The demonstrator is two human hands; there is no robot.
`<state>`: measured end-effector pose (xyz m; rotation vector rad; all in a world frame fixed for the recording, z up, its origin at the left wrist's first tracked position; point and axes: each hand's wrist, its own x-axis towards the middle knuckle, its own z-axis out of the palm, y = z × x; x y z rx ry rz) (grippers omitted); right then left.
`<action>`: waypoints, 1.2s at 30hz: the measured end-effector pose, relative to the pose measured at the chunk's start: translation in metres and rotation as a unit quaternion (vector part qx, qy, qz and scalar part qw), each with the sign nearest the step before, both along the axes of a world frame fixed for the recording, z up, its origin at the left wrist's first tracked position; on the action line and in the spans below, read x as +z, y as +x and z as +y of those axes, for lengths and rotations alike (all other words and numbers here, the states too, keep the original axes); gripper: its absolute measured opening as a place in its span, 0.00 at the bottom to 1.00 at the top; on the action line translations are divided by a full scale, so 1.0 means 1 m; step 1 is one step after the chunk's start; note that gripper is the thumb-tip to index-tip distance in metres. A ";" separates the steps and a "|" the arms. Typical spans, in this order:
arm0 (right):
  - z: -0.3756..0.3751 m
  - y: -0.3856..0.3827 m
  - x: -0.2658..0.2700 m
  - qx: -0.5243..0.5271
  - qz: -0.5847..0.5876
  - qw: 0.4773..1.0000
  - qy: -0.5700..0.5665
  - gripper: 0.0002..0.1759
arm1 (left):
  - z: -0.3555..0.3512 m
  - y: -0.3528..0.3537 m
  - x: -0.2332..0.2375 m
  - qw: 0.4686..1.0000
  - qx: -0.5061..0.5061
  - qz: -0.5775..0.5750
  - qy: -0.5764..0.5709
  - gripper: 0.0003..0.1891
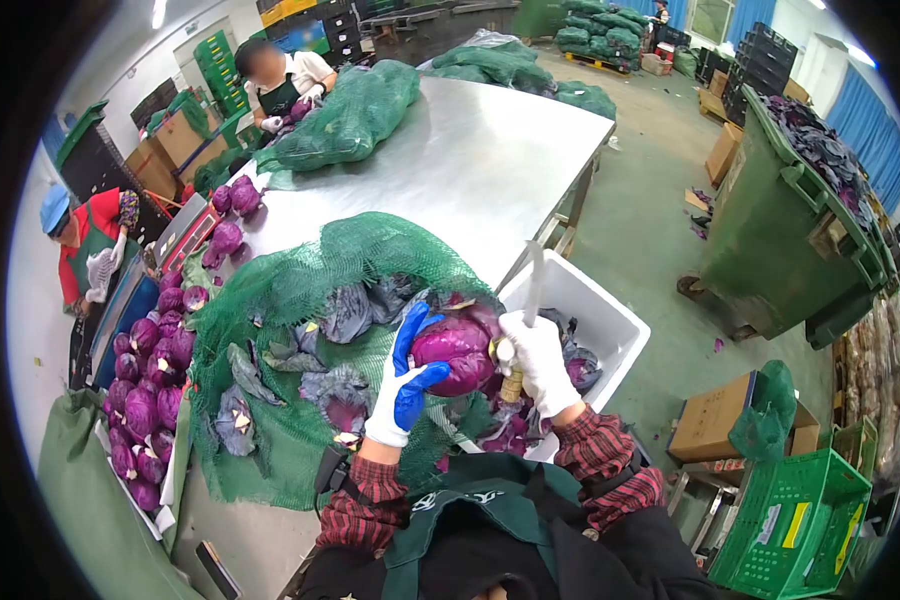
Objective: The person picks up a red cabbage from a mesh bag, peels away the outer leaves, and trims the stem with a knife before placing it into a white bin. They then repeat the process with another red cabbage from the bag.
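My left hand (403, 385), in a white glove with blue coating, grips the left side of a purple cabbage (452, 352). My right hand (532, 362), in a white glove, is closed round the handle of a knife (535, 285) at the cabbage's right side, with the blade pointing up. Beneath and left of my hands, a green mesh bag (260, 440) holds dark cabbages and loose outer leaves (347, 312). A white bin (607, 322) with leaves in it stands just right of the mesh bag.
Trimmed cabbages (142, 412) fill a container at the left. A steel table (490, 150) extends ahead, with another mesh bag (355, 120) on it. Two people work at the upper left. A green waste bin (780, 235) and green crate (790, 530) stand at the right.
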<state>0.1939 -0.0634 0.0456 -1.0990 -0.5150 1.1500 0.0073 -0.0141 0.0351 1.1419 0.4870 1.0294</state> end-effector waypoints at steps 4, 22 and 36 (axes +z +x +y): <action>0.004 0.058 -0.039 -0.104 0.169 0.979 0.043 0.07 | -0.014 0.010 0.002 0.970 -0.047 -0.173 -0.164 0.46; -0.015 0.051 -0.023 -0.182 -0.300 0.933 -0.073 0.29 | 0.002 -0.011 -0.011 0.805 -0.142 -0.412 -0.402 0.39; 0.045 -0.066 -0.074 0.051 -0.447 0.892 0.045 0.13 | 0.027 -0.141 -0.002 0.819 -0.003 -0.512 -0.259 0.36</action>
